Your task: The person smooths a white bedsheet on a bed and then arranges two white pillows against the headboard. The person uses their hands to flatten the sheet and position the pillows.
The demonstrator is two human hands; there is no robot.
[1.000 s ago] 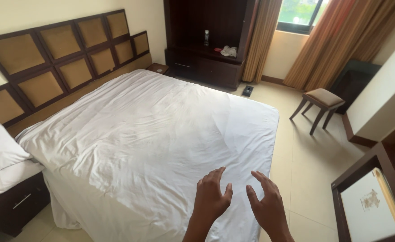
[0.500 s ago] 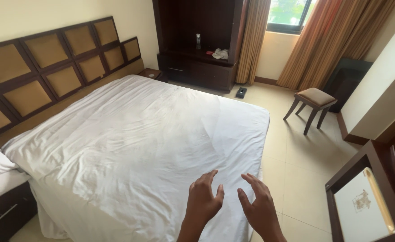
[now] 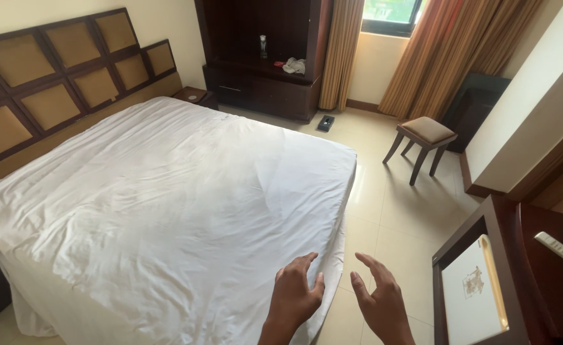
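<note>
A bed [image 3: 166, 191] covered with a wrinkled white sheet fills the left and middle of the head view. My left hand [image 3: 296, 296] hovers over the sheet's near right corner, fingers apart, holding nothing. My right hand [image 3: 380, 300] is beside it over the tiled floor, just off the bed's edge, also open and empty. Both hands sit low in the frame, palms turned toward each other.
A dark wooden headboard [image 3: 51, 96] with padded panels runs along the left wall. A dark cabinet [image 3: 262, 70] stands at the back, a stool [image 3: 425, 137] near brown curtains [image 3: 447, 57], a small dark object [image 3: 325, 122] on the floor, and a wooden desk [image 3: 518, 275] with a remote [image 3: 557, 247] at right.
The view has shifted right and along the bed; the pillow at left has left the frame. My hands have moved toward the bed's right corner and stay open.
</note>
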